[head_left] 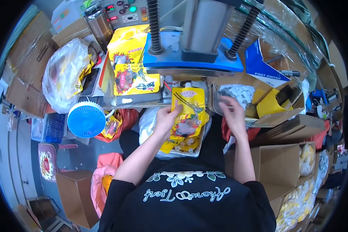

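My left hand (168,119) grips the left edge of a yellow printed pouch (188,112), fingers closed on it. The pouch stands with its white spout up against the front of a heat press (193,63) with a blue plate. My right hand (232,112) is to the right of the pouch, beside the press's metal side piece, fingers apart and nothing visible in them. A pile of small white plastic pieces (239,93) lies just beyond it. Below the held pouch, a lined box (197,149) in my lap holds more yellow pouches, partly hidden.
Stacked yellow pouches (137,83) lie left of the press. A blue fan (86,120) and a clear bag (65,75) with pouches are farther left. On the right are a blue-and-white carton (261,63), cardboard flaps and an open cardboard box (276,168).
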Motion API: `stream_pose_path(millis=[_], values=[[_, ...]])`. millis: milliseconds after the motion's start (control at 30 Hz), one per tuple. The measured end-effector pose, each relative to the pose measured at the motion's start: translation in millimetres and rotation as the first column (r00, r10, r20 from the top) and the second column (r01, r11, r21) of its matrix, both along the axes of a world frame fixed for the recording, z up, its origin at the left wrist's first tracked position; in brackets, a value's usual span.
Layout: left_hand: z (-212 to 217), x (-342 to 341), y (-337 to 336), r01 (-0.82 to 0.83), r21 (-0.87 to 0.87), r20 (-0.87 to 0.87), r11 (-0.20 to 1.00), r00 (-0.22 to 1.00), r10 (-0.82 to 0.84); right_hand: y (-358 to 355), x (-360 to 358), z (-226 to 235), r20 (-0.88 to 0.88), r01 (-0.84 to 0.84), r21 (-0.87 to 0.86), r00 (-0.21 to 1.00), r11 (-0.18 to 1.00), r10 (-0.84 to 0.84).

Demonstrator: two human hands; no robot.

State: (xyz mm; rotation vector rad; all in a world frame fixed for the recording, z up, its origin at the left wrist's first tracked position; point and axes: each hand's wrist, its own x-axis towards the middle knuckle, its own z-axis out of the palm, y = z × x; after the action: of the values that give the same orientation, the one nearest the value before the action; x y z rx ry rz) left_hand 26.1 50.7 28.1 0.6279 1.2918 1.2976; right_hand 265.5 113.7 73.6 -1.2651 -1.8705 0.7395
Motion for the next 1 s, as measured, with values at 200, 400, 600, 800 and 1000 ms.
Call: stream_pose_path(millis=[200,400,600,800,1000], values=[[3,4,15,-0.078,0.014,0.249,0.997,0.966,0.073,13,67,-7,0.553,0.171,0.245,0.784,0.954,-0.282],[25,-47,23,0.042,0.222,-0.505,0.974,0.860,0.078,22,37,-23,0.530,0.118,0.234,0.817,0.965,-0.228],[-8,-103,-9,0.132,0.283,-0.956,0.950,-0.041,0.290,37,21,-21,0.566,0.026,0.323,0.796,0.946,-0.215],[12,-102,-28,0.023,0.460,-0.839,0.888,0.339,0.426,39,30,-12,0.286,0.131,0.321,0.931,0.938,-0.228],[11,-48,-42,0.004,0.214,-0.488,0.977,0.867,0.103,2,-30,21,-0.069,-0.186,-0.055,0.981,0.981,0.182]])
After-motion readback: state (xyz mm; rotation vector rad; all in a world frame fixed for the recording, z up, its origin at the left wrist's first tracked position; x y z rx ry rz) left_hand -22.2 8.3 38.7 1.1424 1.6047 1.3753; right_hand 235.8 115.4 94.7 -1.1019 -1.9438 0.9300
